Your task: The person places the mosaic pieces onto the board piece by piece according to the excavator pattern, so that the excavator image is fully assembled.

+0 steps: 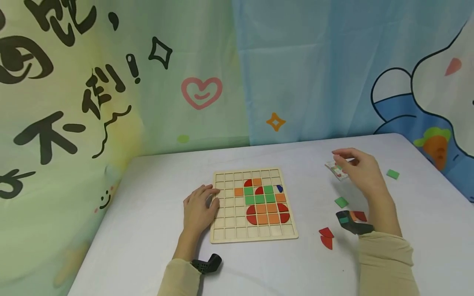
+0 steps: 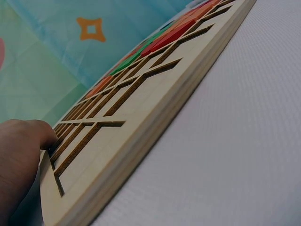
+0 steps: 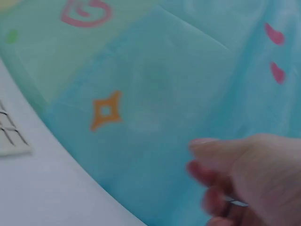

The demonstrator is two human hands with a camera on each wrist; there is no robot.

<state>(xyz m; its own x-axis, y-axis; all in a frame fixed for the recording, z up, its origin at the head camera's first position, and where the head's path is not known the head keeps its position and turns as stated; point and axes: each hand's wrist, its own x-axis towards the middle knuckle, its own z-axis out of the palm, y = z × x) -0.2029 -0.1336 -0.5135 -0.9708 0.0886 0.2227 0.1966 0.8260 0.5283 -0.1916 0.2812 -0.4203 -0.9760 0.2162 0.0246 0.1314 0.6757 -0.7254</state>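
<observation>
A square wooden grid board lies flat on the table. My left hand rests at its left edge, fingertips touching the rim; the left wrist view shows a digit bent over the frame. Set in the grid are orange squares, green squares, red rounded pieces and a dark blue piece. My right hand hovers over a small printed card stack right of the board. Its fingers are loosely bent, thumb near the index finger, and no piece shows between their tips.
A green square lies below the right hand, another green tile farther right. Two red pieces lie right of the board. More red pieces sit partly behind the right wrist camera. A printed curtain hangs behind the table.
</observation>
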